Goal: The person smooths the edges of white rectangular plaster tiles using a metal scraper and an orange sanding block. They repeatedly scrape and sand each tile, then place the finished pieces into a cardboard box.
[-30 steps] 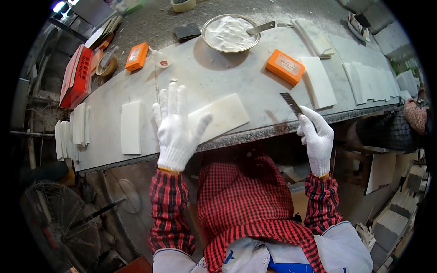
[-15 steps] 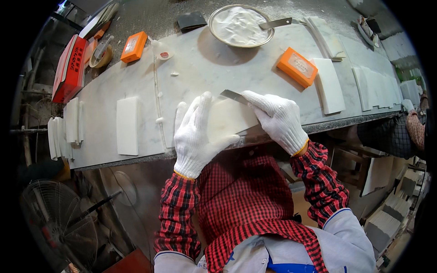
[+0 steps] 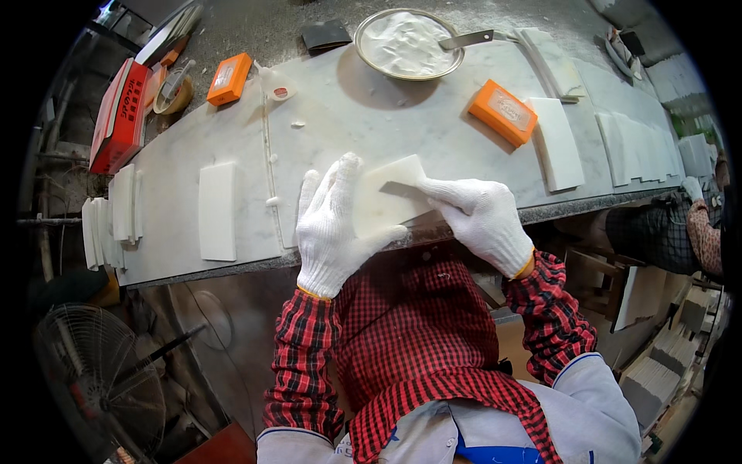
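Note:
A white rectangular stone tile (image 3: 394, 203) lies slantwise near the front edge of the marble-topped table. My left hand (image 3: 331, 224), in a white knit glove, braces it: the fingers stretch along its left side and the thumb runs along the near edge. In my gloved right hand (image 3: 478, 216), the closed fingers hold a putty knife (image 3: 402, 189), its thin metal blade lying over the tile's face. The glove hides the knife's handle. Beyond the hands stands a metal bowl (image 3: 408, 76) of white paste, with another flat metal blade (image 3: 468, 39) resting in it.
Orange boxes (image 3: 502, 113) sit on the table beside more white tiles (image 3: 558, 147). At left are a lone tile (image 3: 218, 212), a red box (image 3: 120, 116) and stacked tiles (image 3: 126, 205). A fan (image 3: 104, 379) stands below left; another person's sleeve (image 3: 703, 232) shows at far right.
The blade has swung from the tile's far edge onto the middle of its face. My right hand has turned and shifted slightly right and nearer me. My left hand has barely moved.

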Available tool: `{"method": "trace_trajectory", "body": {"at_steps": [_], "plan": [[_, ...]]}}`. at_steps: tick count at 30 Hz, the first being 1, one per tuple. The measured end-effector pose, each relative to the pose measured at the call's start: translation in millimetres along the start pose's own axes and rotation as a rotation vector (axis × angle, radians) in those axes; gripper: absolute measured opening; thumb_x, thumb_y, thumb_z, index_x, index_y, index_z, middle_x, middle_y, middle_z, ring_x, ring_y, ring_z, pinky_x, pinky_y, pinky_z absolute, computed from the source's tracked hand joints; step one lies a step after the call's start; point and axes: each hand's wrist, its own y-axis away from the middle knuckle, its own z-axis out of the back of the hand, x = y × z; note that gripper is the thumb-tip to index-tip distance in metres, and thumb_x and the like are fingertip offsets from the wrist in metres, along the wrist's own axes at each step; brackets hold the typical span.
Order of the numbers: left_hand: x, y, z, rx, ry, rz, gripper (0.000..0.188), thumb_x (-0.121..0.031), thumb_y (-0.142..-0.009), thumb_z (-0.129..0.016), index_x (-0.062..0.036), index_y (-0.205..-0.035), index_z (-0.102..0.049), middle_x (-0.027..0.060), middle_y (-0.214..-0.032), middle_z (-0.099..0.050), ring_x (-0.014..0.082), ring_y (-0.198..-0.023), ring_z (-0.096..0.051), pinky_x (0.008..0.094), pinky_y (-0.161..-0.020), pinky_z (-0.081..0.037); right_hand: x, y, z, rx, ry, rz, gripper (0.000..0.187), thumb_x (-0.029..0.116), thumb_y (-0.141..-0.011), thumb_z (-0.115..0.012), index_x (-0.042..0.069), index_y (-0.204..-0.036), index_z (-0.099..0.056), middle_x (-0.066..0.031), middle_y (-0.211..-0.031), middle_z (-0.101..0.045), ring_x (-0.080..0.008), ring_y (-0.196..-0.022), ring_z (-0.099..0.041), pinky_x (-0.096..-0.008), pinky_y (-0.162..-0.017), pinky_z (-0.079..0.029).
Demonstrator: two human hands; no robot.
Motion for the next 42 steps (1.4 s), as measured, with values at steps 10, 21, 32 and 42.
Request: {"method": "trace_trajectory", "body": {"at_steps": [10,21,32,42], "plan": [[-60,-13,3,0.25,-0.005,0.035,0.098,-0.043,-0.076,-0.088,0.0021,-0.152,-0.045,0.0268,-0.156,-0.048,0.0425,-0.15,-0.039,0.0595,-0.126,-0.021,5,46,39,-0.293,-0.543,-0.588,0.03,0.011,-0.104,-0.065,-0.001,-0.131,-0.072,0.0016,-0.084,-0.066,-0.004,-0.069,-0.053,-0.0213,-0.061,-0.044],[-81,24,0,0.001,0.46,-0.24,0.044,-0.006,-0.071,-0.084,0.0002,-0.113,-0.072,0.0167,-0.115,-0.072,0.0387,-0.108,-0.069,0.0493,-0.094,-0.052,18,37,16,-0.277,-0.606,-0.516,0.03,0.006,-0.103,-0.065,-0.002,-0.132,-0.071,0.001,-0.086,-0.068,-0.0031,-0.07,-0.054,-0.0202,-0.061,-0.046],[1,54,28,-0.107,-0.038,0.233,0.089,-0.039,-0.073,-0.093,0.0,-0.145,-0.058,0.018,-0.147,-0.061,0.0392,-0.146,-0.047,0.0554,-0.123,-0.025,18,0,-31,-0.327,0.084,-0.135,0.027,0.014,-0.094,-0.074,0.012,-0.121,-0.077,-0.0183,-0.083,-0.072,-0.0336,-0.069,-0.071,-0.038,-0.063,-0.056],[2,51,28,-0.113,-0.007,0.303,0.094,-0.04,-0.068,-0.096,0.0024,-0.143,-0.059,0.0169,-0.137,-0.067,0.0359,-0.137,-0.056,0.0538,-0.121,-0.03,19,-13,-27,-0.254,0.328,0.013,0.033,0.014,-0.095,-0.07,0.017,-0.127,-0.073,-0.0111,-0.071,-0.066,-0.0298,-0.06,-0.067,-0.0402,-0.056,-0.052]]}}
